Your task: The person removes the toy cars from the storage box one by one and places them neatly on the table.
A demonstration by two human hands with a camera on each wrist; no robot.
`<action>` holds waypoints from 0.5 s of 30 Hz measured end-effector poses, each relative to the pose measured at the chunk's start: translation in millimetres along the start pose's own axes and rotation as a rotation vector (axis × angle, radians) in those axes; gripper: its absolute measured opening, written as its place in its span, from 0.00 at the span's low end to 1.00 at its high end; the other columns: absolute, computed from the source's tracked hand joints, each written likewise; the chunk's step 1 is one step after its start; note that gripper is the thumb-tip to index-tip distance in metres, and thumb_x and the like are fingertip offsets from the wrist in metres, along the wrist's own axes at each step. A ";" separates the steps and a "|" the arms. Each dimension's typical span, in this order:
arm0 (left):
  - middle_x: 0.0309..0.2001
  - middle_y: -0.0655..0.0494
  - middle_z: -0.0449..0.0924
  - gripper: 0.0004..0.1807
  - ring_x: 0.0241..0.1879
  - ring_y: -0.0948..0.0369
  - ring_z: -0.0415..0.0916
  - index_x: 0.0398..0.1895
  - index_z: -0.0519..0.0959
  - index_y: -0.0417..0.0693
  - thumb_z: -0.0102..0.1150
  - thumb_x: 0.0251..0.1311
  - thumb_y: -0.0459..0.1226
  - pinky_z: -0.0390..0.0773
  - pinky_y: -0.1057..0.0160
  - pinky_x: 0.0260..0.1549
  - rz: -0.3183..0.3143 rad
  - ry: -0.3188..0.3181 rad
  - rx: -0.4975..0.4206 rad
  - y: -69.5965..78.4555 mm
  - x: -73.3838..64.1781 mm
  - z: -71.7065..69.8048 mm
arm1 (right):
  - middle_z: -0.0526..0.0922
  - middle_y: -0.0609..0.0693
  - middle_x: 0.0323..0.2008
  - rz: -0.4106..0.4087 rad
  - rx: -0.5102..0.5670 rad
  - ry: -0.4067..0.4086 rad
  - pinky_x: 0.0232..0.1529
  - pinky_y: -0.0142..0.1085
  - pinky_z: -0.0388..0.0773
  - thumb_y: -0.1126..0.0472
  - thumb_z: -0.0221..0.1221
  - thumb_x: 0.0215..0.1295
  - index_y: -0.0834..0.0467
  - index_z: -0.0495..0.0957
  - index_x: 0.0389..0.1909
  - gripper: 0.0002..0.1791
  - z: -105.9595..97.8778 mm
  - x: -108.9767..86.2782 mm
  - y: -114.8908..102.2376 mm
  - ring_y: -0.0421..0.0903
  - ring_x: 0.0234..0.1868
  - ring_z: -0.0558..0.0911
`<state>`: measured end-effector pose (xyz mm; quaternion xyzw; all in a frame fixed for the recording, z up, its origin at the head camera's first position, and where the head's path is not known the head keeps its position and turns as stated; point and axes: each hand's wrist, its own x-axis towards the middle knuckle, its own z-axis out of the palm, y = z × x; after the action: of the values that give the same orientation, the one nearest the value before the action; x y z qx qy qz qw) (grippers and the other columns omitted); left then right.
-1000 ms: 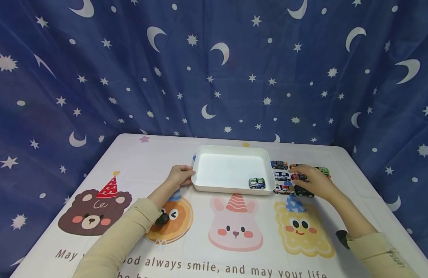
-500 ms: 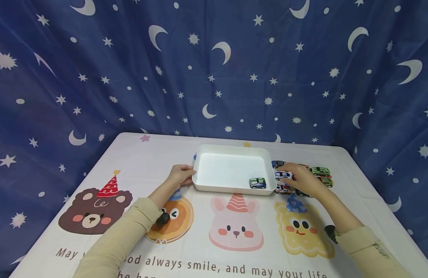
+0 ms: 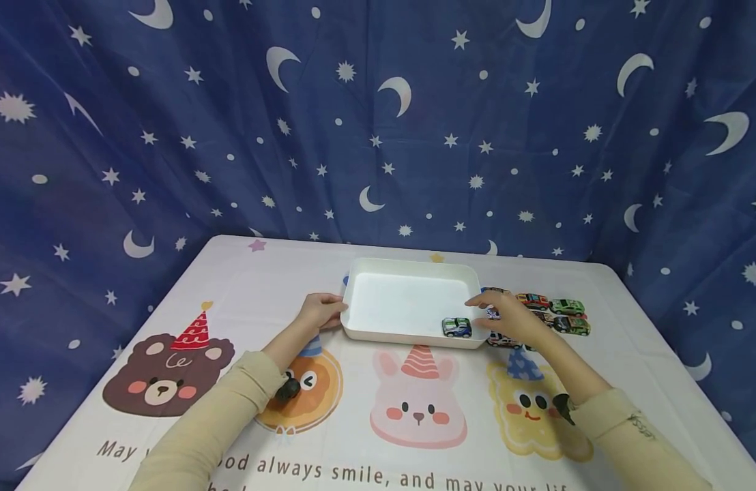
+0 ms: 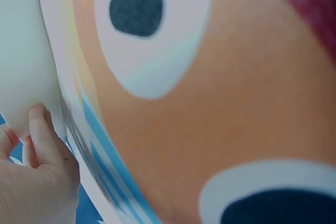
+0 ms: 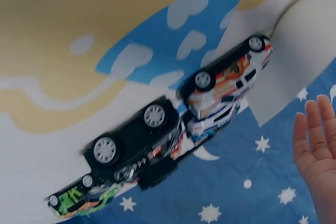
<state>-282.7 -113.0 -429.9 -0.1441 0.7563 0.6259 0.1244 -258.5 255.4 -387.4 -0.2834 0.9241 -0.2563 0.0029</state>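
A white rectangular tray (image 3: 409, 335) lies on the table, with one green, white and blue toy car (image 3: 456, 327) in its near right corner. My left hand (image 3: 319, 311) pinches the tray's left end; the left wrist view shows the thumb (image 4: 41, 121) against the wall. Over the tray's right rim reaches my right hand (image 3: 507, 317), its fingers extended and nothing visible in its grasp. In the right wrist view those fingers (image 5: 314, 129) look straight. Below and beside this hand stand several toy cars, among them a white and orange one (image 5: 226, 80), partly hidden from the head view.
Right of the tray, a red-orange car (image 3: 531, 301), a green car (image 3: 566, 307) and a darker green car (image 3: 572, 325) stand close together in rows. A printed cloth (image 3: 415, 470) covers the table. Behind it hangs a blue star-patterned curtain (image 3: 329, 102).
My right hand has moved left from above the toy cars to the tray's right rim, uncovering the red-orange and green cars. The left hand stays on the tray.
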 end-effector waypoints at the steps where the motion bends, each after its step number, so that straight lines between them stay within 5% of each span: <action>1: 0.50 0.38 0.78 0.17 0.24 0.69 0.77 0.53 0.75 0.35 0.57 0.61 0.32 0.85 0.70 0.32 -0.002 0.000 -0.001 -0.3 0.2 0.3 | 0.81 0.62 0.47 0.000 0.015 -0.009 0.48 0.52 0.79 0.67 0.64 0.56 0.66 0.77 0.50 0.20 2.0 1.2 0.6 0.60 0.48 0.78; 15: 0.46 0.40 0.79 0.17 0.23 0.68 0.77 0.52 0.75 0.34 0.57 0.60 0.31 0.85 0.69 0.30 0.001 0.000 -0.006 -0.9 0.9 -0.1 | 0.80 0.61 0.48 0.015 0.075 -0.086 0.51 0.51 0.79 0.64 0.64 0.58 0.66 0.76 0.51 0.20 16.4 13.9 2.6 0.58 0.49 0.77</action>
<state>-283.3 -113.2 -431.1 -0.1440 0.7545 0.6281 0.1239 -269.0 242.2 -400.9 -0.2867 0.9150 -0.2785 0.0552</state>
